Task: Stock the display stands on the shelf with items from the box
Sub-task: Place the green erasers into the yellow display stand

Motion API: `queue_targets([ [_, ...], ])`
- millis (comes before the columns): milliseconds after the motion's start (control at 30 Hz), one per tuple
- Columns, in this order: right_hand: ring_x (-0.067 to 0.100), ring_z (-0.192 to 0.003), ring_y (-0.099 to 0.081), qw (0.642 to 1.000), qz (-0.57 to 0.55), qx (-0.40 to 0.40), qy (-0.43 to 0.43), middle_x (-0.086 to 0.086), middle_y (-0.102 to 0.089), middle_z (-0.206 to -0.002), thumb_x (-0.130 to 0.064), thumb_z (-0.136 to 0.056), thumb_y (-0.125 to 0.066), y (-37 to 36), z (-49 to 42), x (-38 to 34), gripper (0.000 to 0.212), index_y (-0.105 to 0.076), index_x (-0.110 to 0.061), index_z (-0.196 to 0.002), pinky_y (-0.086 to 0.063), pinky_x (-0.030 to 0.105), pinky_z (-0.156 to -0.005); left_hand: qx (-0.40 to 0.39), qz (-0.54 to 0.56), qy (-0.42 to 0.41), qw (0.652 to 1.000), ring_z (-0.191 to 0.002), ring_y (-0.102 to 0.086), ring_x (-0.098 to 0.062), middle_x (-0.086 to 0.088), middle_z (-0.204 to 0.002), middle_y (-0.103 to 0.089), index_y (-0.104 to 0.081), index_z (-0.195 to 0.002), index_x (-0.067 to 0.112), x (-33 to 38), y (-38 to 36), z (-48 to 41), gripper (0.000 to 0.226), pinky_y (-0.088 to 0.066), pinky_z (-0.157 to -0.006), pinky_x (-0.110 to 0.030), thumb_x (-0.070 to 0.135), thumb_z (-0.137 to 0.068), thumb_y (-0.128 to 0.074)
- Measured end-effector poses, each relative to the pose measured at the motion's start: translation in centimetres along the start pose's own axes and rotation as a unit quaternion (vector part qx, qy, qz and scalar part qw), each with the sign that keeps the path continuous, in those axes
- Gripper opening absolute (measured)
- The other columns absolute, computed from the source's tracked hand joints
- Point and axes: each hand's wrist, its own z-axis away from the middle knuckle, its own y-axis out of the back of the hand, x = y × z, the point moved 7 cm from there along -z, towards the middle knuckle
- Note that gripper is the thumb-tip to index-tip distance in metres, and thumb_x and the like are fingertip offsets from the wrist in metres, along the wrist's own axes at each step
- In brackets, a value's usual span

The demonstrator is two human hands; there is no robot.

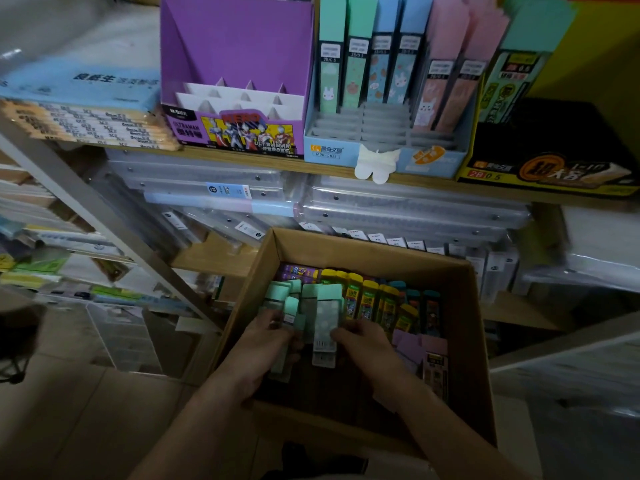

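Note:
An open cardboard box [474,341] stands below the shelf, filled with pencil-lead packs. My left hand [266,344] grips a bunch of mint-green packs [287,299] inside the box. My right hand [363,341] pinches one mint-green pack [325,320] beside them. Yellow-capped packs [367,296] and purple packs [298,271] lie further back in the box. On the shelf above stand a purple display stand [239,64] with vacant white slots, a light-blue display stand [381,147] partly filled with mint, blue and pink packs, and a black-and-yellow display stand [554,164].
Stacked notebooks [86,116] lie left of the purple stand. Clear plastic folders [398,206] fill the shelf level behind the box. A slanted metal shelf post [104,216] runs at the left. Flat pink and purple packs [422,348] lie at the box's right side.

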Motion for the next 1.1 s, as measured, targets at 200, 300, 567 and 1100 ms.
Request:
queue_targets([
  [200, 0.023, -0.091, -0.075, 0.993, -0.115, -0.036, 0.006, 0.011, -0.077, -0.099, -0.009, -0.093, -0.067, 1.2, 2.1, -1.0, 0.017, -0.068, -0.007, -0.110, -0.062, 0.034, -0.075, -0.012, 0.073, -0.035, 0.997, -0.097, -0.076, -0.029, -0.012, -0.104, -0.078, -0.064, -0.118, 0.014, 1.3, -1.3, 0.5, 0.021, -0.060, -0.087, -0.050, 0.009, -0.098, -0.059],
  [300, 0.030, -0.093, -0.075, 0.987, -0.152, -0.049, 0.032, 0.016, -0.077, -0.099, 0.000, -0.092, -0.064, 1.5, 3.5, -2.5, 0.019, -0.068, -0.001, -0.110, -0.062, 0.037, -0.077, -0.032, 0.132, -0.043, 0.990, -0.096, -0.076, -0.031, -0.013, -0.106, -0.077, -0.068, -0.113, 0.013, 2.3, -2.9, 1.4, 0.016, -0.061, -0.079, -0.044, 0.013, -0.097, -0.064],
  [567, 0.036, -0.104, -0.070, 0.976, -0.180, -0.023, 0.117, 0.018, -0.075, -0.105, 0.008, -0.082, -0.065, 3.7, 6.3, -6.3, 0.025, -0.074, -0.008, -0.099, -0.055, 0.052, -0.095, -0.069, 0.181, -0.143, 0.970, -0.101, -0.074, -0.035, -0.014, -0.107, -0.077, -0.069, -0.112, 0.010, 6.2, -5.4, 4.4, 0.022, -0.062, -0.081, -0.043, 0.004, -0.091, -0.070],
  [1100, 0.063, -0.080, -0.065, 0.930, -0.339, 0.022, 0.138, 0.044, -0.066, -0.092, 0.013, -0.088, -0.049, 8.4, 12.4, -10.8, 0.021, -0.061, 0.010, -0.105, -0.047, 0.073, -0.090, -0.046, 0.061, -0.446, 0.892, -0.082, -0.059, -0.014, -0.006, -0.089, -0.065, -0.070, -0.108, 0.020, 21.0, -4.0, 11.2, 0.039, -0.049, -0.078, -0.027, 0.050, -0.083, -0.071],
])
